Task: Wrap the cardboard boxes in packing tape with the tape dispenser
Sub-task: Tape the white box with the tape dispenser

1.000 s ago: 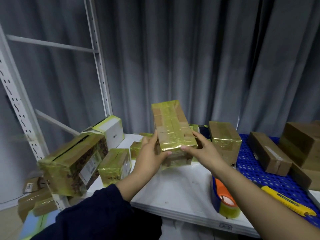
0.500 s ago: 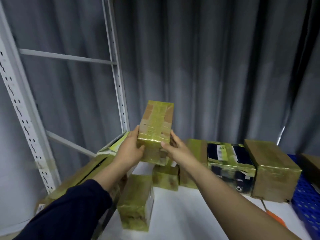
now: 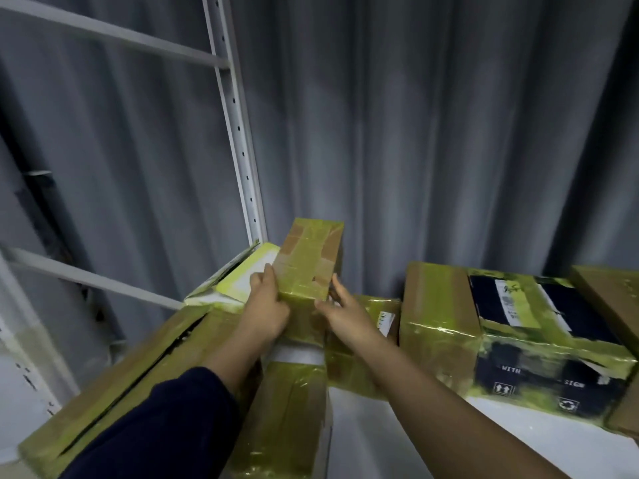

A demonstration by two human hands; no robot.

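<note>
Gripping the taped box point(image 3: 307, 267) from both sides: the left hand point(image 3: 266, 305) curls over its left edge, and the right hand point(image 3: 345, 312) pinches the right edge, thumb in front, fingers along the side. It stands tilted at the back of the desk point(image 3: 518, 444), above the pile, close to the grey curtain point(image 3: 415, 133). Just left, a white-and-yellow box point(image 3: 242, 278) lies by the shelf upright point(image 3: 238, 133). To the right — a brown taped carton point(image 3: 439, 305) touching a dark printed carton point(image 3: 539, 340), both in yellowish tape. Whether the held box rests on anything — cannot tell.
</note>
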